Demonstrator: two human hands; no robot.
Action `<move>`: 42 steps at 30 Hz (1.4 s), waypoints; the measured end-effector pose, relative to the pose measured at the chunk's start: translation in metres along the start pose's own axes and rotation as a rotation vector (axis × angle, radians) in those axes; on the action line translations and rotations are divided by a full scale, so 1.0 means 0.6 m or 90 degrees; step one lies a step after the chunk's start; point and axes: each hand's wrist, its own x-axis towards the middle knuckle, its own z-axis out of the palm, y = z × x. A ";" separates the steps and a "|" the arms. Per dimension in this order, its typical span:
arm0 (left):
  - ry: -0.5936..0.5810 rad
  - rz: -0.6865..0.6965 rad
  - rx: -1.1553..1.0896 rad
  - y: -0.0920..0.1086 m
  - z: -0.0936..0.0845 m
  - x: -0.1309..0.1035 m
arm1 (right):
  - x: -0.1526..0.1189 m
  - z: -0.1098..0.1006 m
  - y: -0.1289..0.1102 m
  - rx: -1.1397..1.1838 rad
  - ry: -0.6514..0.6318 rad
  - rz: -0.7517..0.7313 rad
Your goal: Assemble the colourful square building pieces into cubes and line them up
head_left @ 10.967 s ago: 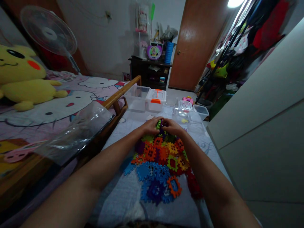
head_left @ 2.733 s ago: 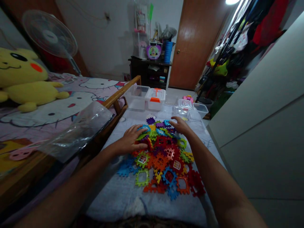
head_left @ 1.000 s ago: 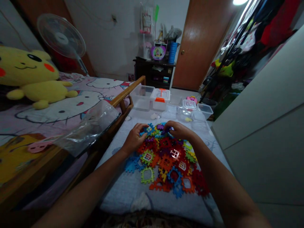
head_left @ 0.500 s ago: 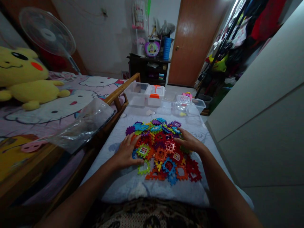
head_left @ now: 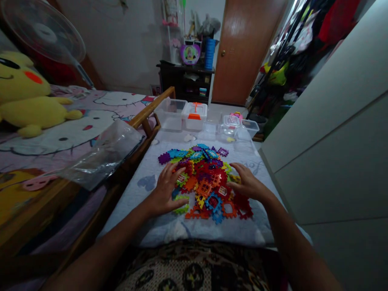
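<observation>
A heap of interlocking plastic building pieces (head_left: 203, 187) in red, orange, blue, purple, yellow and green lies on the pale blue cloth (head_left: 145, 220). Many pieces are square with toothed edges, and some have window grids. My left hand (head_left: 166, 189), fingers spread, is at the heap's left edge, over a lime green square frame (head_left: 182, 207). On the opposite side, my right hand (head_left: 247, 182) is open along the heap's right edge, its thumb pointing inward. Neither hand grips a piece; whether the fingertips touch the pieces I cannot tell.
Behind the heap stand a clear open bin (head_left: 171, 117), a lidded box with orange latches (head_left: 194, 120) and a smaller clear container (head_left: 230, 126). A wooden bed rail (head_left: 148, 111) with a plastic bag (head_left: 104, 155) runs along the left. A white cabinet (head_left: 333, 133) borders the right.
My right hand has shifted slightly outward, away from the heap's right side. My left hand stays at the left edge. The whole view has moved a little, and the heap looks nearly the same.
</observation>
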 end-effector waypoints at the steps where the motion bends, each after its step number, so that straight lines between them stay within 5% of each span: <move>1: -0.020 0.030 -0.006 0.017 -0.001 -0.003 | -0.024 -0.001 0.010 -0.035 -0.019 0.020; 7: -0.115 0.128 0.009 0.084 0.031 0.006 | -0.122 0.027 0.022 -0.102 -0.049 0.030; 16: -0.077 0.117 0.022 0.102 0.077 0.039 | -0.133 0.088 -0.013 0.027 0.122 -0.038; 31: 0.033 0.084 -0.032 0.113 0.092 0.052 | -0.065 0.094 -0.072 0.191 0.297 -0.024; 42: 0.049 0.029 -0.125 0.114 0.095 0.066 | 0.010 0.058 -0.131 0.208 0.235 -0.012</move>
